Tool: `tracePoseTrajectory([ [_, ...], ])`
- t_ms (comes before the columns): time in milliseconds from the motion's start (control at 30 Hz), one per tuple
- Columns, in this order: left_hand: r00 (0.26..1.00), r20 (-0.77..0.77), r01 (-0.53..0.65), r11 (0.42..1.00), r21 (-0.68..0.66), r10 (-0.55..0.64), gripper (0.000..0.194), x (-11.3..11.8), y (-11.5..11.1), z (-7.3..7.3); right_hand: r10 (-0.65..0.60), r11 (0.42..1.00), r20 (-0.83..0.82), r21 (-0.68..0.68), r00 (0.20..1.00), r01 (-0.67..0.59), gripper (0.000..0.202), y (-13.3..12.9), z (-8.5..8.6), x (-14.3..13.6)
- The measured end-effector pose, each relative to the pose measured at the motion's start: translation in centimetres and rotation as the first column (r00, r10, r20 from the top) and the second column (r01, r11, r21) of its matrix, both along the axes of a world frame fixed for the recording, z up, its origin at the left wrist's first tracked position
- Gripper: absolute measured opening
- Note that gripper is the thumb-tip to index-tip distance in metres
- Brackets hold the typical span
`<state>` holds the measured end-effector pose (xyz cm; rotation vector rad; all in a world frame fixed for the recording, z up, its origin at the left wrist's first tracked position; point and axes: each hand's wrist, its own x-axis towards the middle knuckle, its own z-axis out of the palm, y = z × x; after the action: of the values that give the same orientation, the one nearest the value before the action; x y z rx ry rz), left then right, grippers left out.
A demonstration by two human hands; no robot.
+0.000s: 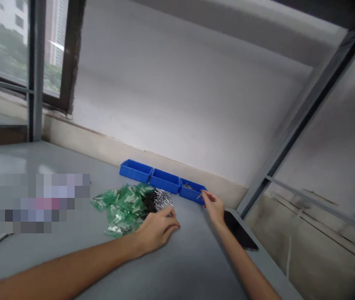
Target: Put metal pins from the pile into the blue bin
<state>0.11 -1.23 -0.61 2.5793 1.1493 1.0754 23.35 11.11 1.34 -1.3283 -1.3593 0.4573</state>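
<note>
3 blue bins [165, 182], slim shiny pcs [164, 199], R grip [214, 207] pinching 1, L grip [156, 229] can't tell

"Is anything in the right hand [214, 204]?"
"Too small to tell (the fingertips [204, 193] blur)."
"And the black device [241, 231]?"
"Partly behind the right forearm [243, 258], which the view's bottom edge cuts off."

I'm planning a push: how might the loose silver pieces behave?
The loose silver pieces look slender and straight, so they're probably stiff. Their shiny surfaces suggest they may slide easily. Being heaped loosely, they could scatter.
</note>
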Motion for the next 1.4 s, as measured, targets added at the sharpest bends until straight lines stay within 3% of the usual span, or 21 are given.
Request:
tracePoseTrajectory([
  [133, 0.994, -0.096, 0.055, 0.998, 0.038, -0.051, 0.008, 0.1, 0.0, 0.1, -0.012, 0.998, -0.055, -0.057, 0.998, 0.009, 0.053, 2.5, 1.6, 0.5],
  [200, 0.981, -0.177, 0.094, 0.992, 0.083, -0.078, 0.005, 0.2, -0.1, 0.3, 0.054, 0.997, 0.031, -0.055, 0.998, -0.052, 0.055, 2.5, 2.0, 0.5],
  [267, 0.961, -0.259, 0.139, 0.981, 0.136, -0.1, 0.01, 0.2, -0.3, 0.4, 0.128, 0.991, 0.223, -0.001, 0.966, -0.131, 0.052, 1.3, 1.8, 0.0],
  [333, 0.938, -0.324, 0.194, 0.961, 0.195, -0.124, 0.016, 0.3, -0.4, 0.5, 0.178, 0.97, 0.441, 0.073, 0.88, -0.232, 0.039, -0.8, 1.2, -0.9],
  [433, 0.907, -0.394, 0.272, 0.923, 0.274, -0.15, 0.014, 0.4, -0.6, 0.3, 0.301, 0.922, 0.592, 0.02, 0.747, -0.388, 0.028, -4.7, -0.3, -2.8],
  [567, 0.908, -0.391, 0.275, 0.92, 0.281, -0.152, 0.016, 0.8, -0.9, 0.0, 0.466, 0.824, 0.678, -0.099, 0.568, -0.558, 0.041, -7.8, -1.9, -4.6],
  [667, 0.944, -0.274, 0.241, 0.949, 0.203, -0.181, 0.017, 0.8, -1.2, 0.3, 0.483, 0.789, 0.737, -0.133, 0.472, -0.6, 0.051, -8.2, -2.5, -4.9],
  [833, 0.949, -0.229, 0.253, 0.957, 0.141, -0.217, 0.018, 0.4, -1.3, 1.0, 0.43, 0.824, 0.74, -0.089, 0.517, -0.559, 0.038, -8.1, -2.7, -5.0],
  [1033, 0.955, -0.244, 0.2, 0.973, 0.118, -0.167, 0.019, 0.4, -0.7, 0.6, 0.446, 0.824, 0.72, -0.097, 0.532, -0.558, 0.033, -9.4, -1.6, -5.6],
  [1167, 0.979, -0.192, 0.081, 0.994, 0.069, -0.066, 0.027, 0.6, -0.6, 0.5, 0.418, 0.845, 0.739, -0.103, 0.529, -0.524, 0.041, -9.6, -1.5, -5.7],
  [1400, 0.984, -0.04, -0.176, 0.984, -0.023, 0.175, 0.009, 0.1, -0.4, 1.1, 0.348, 0.881, 0.761, -0.065, 0.548, -0.468, 0.031, -9.3, -2.1, -5.7],
])
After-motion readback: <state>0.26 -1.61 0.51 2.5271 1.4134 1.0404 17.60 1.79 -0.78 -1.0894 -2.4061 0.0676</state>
